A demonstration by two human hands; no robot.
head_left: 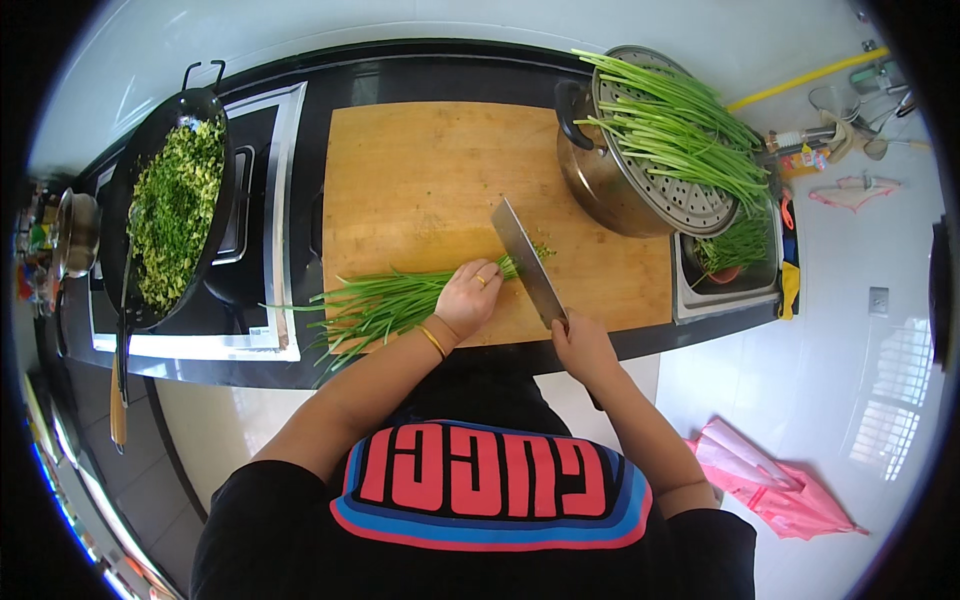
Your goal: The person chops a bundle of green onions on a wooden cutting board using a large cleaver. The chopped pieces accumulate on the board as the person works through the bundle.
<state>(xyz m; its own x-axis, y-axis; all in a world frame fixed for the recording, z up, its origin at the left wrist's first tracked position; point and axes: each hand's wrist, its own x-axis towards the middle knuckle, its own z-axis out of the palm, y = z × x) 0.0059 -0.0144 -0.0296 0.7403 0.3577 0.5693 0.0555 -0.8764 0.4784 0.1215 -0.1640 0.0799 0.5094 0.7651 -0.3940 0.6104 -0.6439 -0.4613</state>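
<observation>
A bunch of green chives (385, 303) lies across the near part of a wooden cutting board (430, 170), its loose ends hanging past the board's left edge. My left hand (469, 298) is closed over the bunch near its right end. In my right hand (585, 345) is the handle of a cleaver (530, 262), mostly hidden by the fingers. The broad blade stands at the right end of the bunch, close to my left fingers. A few chopped green bits (543, 246) lie on the board just right of the blade.
At the left, a black wok (122, 215) of chopped greens and yellow bits sits on the stove. A steel pot (600, 190) with a perforated steamer tray carries more long chives (690, 140) at the back right. Beside it is a sink (700, 300) holding greens.
</observation>
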